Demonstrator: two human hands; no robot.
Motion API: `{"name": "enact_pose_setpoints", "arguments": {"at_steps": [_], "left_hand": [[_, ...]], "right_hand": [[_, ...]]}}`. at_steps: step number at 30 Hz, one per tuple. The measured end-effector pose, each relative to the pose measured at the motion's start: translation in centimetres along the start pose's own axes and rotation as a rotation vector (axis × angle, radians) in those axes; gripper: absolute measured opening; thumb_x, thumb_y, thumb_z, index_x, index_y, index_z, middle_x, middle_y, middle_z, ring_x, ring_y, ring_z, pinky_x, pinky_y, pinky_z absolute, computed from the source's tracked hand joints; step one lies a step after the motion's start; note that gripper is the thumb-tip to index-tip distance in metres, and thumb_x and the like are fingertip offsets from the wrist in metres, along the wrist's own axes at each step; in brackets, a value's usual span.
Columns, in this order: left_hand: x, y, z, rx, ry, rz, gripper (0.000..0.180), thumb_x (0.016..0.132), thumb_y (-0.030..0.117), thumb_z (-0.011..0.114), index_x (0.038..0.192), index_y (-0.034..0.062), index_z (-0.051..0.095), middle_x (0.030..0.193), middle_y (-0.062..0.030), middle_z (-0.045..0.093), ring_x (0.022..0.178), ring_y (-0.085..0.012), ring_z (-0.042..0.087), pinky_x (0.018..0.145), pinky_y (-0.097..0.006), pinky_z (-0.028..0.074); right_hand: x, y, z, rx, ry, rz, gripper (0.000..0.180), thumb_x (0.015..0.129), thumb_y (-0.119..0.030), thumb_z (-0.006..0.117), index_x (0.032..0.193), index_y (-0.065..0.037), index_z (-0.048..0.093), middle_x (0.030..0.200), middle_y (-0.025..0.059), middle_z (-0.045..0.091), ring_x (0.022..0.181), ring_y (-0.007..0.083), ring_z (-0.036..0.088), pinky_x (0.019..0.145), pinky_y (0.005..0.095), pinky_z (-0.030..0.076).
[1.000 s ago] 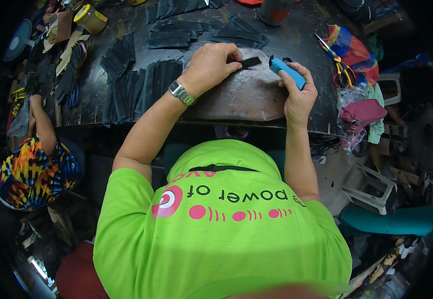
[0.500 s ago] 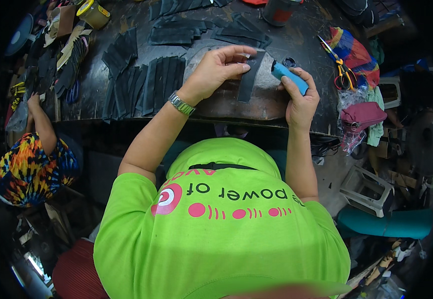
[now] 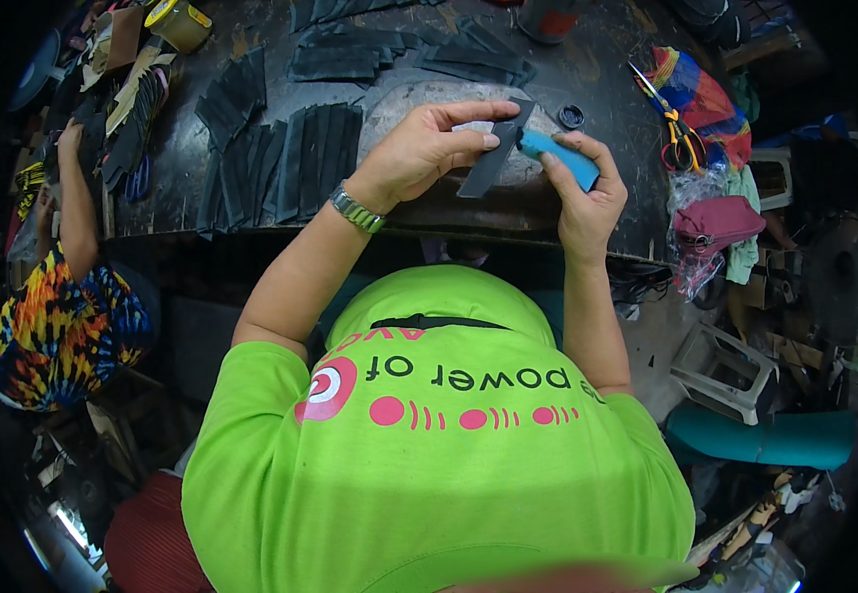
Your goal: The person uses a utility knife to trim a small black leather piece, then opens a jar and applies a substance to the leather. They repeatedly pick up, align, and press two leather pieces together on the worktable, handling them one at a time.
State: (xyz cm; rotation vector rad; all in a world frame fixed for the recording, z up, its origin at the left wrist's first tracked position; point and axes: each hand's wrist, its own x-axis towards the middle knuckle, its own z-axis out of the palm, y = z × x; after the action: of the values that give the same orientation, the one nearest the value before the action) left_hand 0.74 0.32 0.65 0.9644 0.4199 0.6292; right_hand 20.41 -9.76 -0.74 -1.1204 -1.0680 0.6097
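A flat dark strip (image 3: pixel 489 175) is pinched at its upper part between the thumb and fingers of my left hand (image 3: pixel 439 143). It slants over a worn, rounded board (image 3: pixel 394 107) on the table. A small whitish patch shows between those fingers; what it is I cannot make out. My right hand (image 3: pixel 588 198) is closed around a soft-looking blue block (image 3: pixel 567 161) with a dark end. That dark end meets the right edge of the strip, or lies very close to it. Just beyond the block sits a small round dark container (image 3: pixel 571 117).
Several dark strips (image 3: pixel 315 163) lie in rows on the table to the left and at the back. Scissors (image 3: pixel 683 143), a maroon pouch (image 3: pixel 718 225) and a colourful cloth (image 3: pixel 700 94) lie at right. A yellow-lidded jar (image 3: pixel 179 25) stands back left. A co-worker's arm (image 3: pixel 77 193) reaches in at left.
My right hand has brought the blue block left, up to the strip. The strip's lower end has swung left, so it slants more. The co-worker's arm has reached farther forward.
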Motion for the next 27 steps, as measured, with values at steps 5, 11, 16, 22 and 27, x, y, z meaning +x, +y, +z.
{"name": "enact_pose_setpoints", "arguments": {"at_steps": [5,11,16,22,27], "left_hand": [[-0.3,0.0,0.0,-0.022,-0.038,-0.037,0.043,0.096,0.001,0.066,0.139,-0.0001,0.060,0.131,-0.0097,0.067,0.113,-0.0107,0.067,0.098,-0.025,0.056],[-0.4,0.0,-0.1,-0.014,-0.025,-0.074,0.043,0.096,0.003,0.067,0.139,0.0019,0.061,0.134,-0.0077,0.066,0.110,-0.0090,0.066,0.098,-0.026,0.056],[-0.2,-0.4,0.0,-0.007,-0.032,-0.051,0.043,0.097,0.005,0.067,0.139,0.0025,0.061,0.134,-0.0062,0.066,0.109,-0.0083,0.066,0.096,-0.025,0.056],[0.2,-0.2,-0.2,-0.004,-0.028,-0.028,0.045,0.096,0.005,0.067,0.140,0.0011,0.060,0.134,-0.0074,0.066,0.112,-0.0099,0.065,0.096,-0.025,0.056],[0.3,-0.2,-0.5,0.026,0.011,0.002,0.045,0.095,0.002,0.067,0.140,-0.0001,0.060,0.130,-0.0062,0.066,0.101,-0.0059,0.064,0.083,-0.019,0.054]], "right_hand": [[1.6,0.7,0.0,-0.066,0.150,-0.018,0.023,0.087,-0.001,0.080,0.108,-0.001,0.071,0.097,0.0013,0.068,0.081,0.0068,0.062,0.072,0.0208,0.050],[1.8,0.6,-0.4,0.032,0.167,0.006,0.023,0.087,-0.002,0.080,0.108,-0.001,0.071,0.097,0.0016,0.068,0.080,0.0065,0.062,0.070,0.0192,0.049],[0.7,0.4,-0.2,-0.005,0.113,0.030,0.025,0.086,-0.003,0.081,0.108,-0.001,0.071,0.101,0.0032,0.071,0.091,0.0096,0.063,0.081,0.0230,0.050],[-0.2,-0.6,0.2,-0.062,0.016,-0.014,0.024,0.085,-0.004,0.081,0.107,-0.002,0.071,0.105,0.0051,0.071,0.097,0.0120,0.063,0.087,0.0248,0.049],[-1.0,-1.6,0.6,-0.132,-0.079,-0.075,0.022,0.085,-0.003,0.080,0.105,-0.002,0.071,0.099,0.0046,0.070,0.092,0.0106,0.062,0.081,0.0247,0.048]]}}
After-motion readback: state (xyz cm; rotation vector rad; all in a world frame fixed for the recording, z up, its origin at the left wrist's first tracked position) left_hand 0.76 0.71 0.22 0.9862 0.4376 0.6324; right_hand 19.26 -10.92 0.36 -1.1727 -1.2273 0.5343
